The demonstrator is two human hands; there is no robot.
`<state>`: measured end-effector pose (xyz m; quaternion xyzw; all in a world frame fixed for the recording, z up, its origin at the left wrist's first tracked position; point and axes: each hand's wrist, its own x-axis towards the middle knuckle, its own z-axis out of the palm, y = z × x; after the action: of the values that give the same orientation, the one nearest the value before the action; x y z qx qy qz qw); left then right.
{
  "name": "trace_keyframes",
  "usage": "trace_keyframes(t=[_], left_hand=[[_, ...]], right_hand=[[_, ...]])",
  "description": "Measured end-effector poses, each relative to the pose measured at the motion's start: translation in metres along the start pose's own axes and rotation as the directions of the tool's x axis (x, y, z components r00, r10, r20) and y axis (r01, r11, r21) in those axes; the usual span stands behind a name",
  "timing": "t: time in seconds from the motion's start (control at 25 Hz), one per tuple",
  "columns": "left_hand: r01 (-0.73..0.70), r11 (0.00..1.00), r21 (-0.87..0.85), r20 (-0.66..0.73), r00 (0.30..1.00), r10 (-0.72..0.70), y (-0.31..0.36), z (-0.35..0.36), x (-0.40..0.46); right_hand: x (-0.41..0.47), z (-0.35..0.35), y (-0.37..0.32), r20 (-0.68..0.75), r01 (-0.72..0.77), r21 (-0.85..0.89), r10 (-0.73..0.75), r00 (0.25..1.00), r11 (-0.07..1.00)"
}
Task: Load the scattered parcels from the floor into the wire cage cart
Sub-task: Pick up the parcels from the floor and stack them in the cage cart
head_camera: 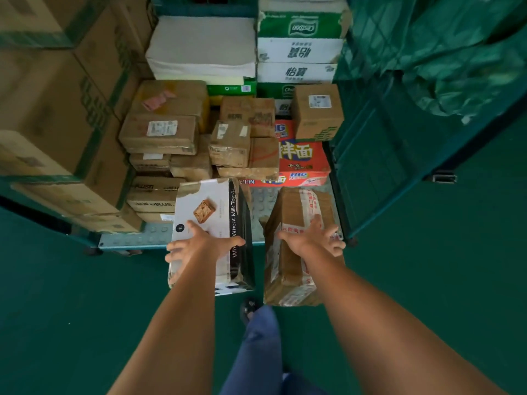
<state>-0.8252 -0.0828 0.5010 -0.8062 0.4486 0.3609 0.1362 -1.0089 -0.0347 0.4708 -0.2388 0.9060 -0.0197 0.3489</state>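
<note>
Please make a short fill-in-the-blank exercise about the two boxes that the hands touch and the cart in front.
1. The left hand lies on the white box printed with the words "Wheat Milk ____".
2. The right hand lies on a ____ box wrapped in tape.
3. Both boxes stick out over the front edge of the ____.
4. The floor is ____.

Missing words: Toast; brown; cart; green

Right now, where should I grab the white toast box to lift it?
Take the toast box by its two long sides, from above, near the end that hangs off the cart floor. It lies flat and is too wide for one hand; the left hand only rests spread on top.
</note>
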Motion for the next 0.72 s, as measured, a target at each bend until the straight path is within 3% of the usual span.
trace_keyframes(t=[0.32, 0.52, 0.72], left_hand=[[0.124, 0.990, -0.068, 0.062, 0.991, -0.120, 0.064, -0.012, 0.108], [0.202, 0.973, -0.108, 0.106, 0.976, -0.190, 0.094, -0.005, 0.139], [0.314, 0.931, -0.185, 0.119, 0.948, -0.296, 0.135, -0.001, 0.154]], right_hand=[[0.111, 0.022, -0.104, 0.016, 0.043, -0.054, -0.042, 0.999, 0.998], [0.167, 0.038, -0.134, 0.029, 0.008, -0.110, -0.005, 1.000, 0.994], [0.212, 0.048, -0.156, 0.105, 0.087, -0.210, -0.066, 0.992, 0.974]])
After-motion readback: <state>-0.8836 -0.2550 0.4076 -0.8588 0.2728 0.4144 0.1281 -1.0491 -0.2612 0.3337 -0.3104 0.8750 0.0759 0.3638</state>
